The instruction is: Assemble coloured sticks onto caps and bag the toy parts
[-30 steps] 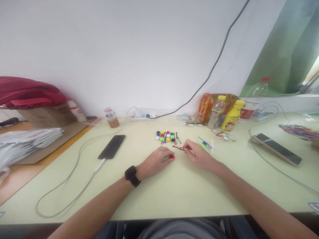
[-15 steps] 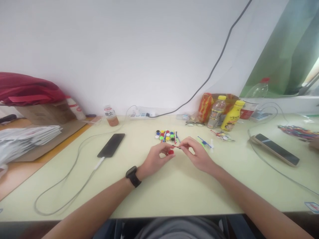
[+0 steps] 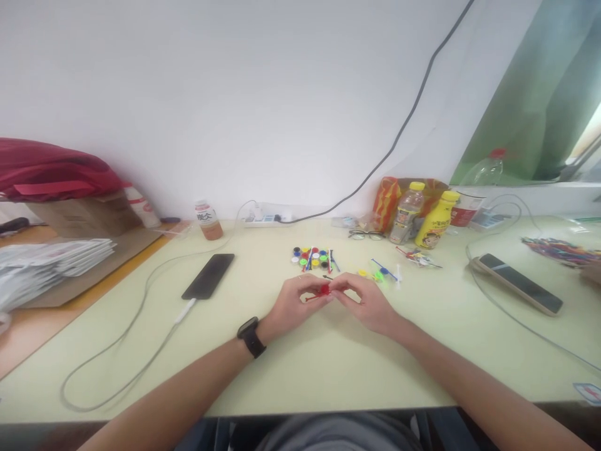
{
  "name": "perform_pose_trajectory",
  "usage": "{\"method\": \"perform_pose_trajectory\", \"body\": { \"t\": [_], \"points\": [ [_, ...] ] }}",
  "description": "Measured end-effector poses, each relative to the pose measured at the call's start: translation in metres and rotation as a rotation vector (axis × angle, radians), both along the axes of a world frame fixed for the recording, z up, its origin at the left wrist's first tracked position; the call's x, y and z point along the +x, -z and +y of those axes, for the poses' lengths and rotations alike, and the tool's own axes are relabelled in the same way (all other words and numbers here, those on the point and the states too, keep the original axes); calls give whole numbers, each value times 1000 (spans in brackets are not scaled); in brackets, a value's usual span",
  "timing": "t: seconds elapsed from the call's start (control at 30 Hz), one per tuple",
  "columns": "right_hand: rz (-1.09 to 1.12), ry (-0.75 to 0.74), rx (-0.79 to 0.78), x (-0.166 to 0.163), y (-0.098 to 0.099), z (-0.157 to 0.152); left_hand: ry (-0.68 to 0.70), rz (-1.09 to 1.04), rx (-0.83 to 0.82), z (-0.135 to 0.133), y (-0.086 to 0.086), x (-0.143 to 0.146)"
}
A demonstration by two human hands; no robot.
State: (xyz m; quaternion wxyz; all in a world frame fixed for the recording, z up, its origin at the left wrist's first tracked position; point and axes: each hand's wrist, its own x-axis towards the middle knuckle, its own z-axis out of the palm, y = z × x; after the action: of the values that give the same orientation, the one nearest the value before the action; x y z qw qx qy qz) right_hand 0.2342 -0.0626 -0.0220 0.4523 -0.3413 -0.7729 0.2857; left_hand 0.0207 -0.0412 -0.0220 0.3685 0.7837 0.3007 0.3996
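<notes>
Over the pale table, my left hand is closed in a pinch around a small red round cap. A thin red stick juts out below the cap, beside the left thumb. The fingertips of my right hand are pressed together against the right side of the cap. Just beyond the fingertips, a short dark stick end shows; what it belongs to I cannot tell. Behind the left hand lies a group of coloured round caps with thin sticks among them.
Right of the hands lie loose coloured pieces and a bagged bundle of sticks. Eyeglasses and a yellow bottle stand behind. A phone with a cable is at left, another phone at right.
My hands have come closer together and slightly nearer to me, meeting at the red cap. The red stick now shows below the cap. A yellow piece beyond my right hand has come into view.
</notes>
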Motion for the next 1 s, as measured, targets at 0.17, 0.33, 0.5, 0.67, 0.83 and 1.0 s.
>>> {"method": "perform_pose_trajectory", "body": {
  "t": [0.17,0.33,0.5,0.67,0.83,1.0],
  "points": [
    [-43,7,119,2,3,0,21,23,63,-2,-3,0],
    [-103,28,169,4,4,-1,10,22,131,-1,-2,-1],
    [-200,100,80,8,2,-1,13,41,228,0,0,-1],
    [-237,65,87,11,-1,-1,27,73,286,1,0,-1],
    [-248,49,115,14,-1,0,7,107,303,2,-1,-2],
    [-254,35,105,14,0,0,-9,141,297,2,-3,-2]
  ]
}}
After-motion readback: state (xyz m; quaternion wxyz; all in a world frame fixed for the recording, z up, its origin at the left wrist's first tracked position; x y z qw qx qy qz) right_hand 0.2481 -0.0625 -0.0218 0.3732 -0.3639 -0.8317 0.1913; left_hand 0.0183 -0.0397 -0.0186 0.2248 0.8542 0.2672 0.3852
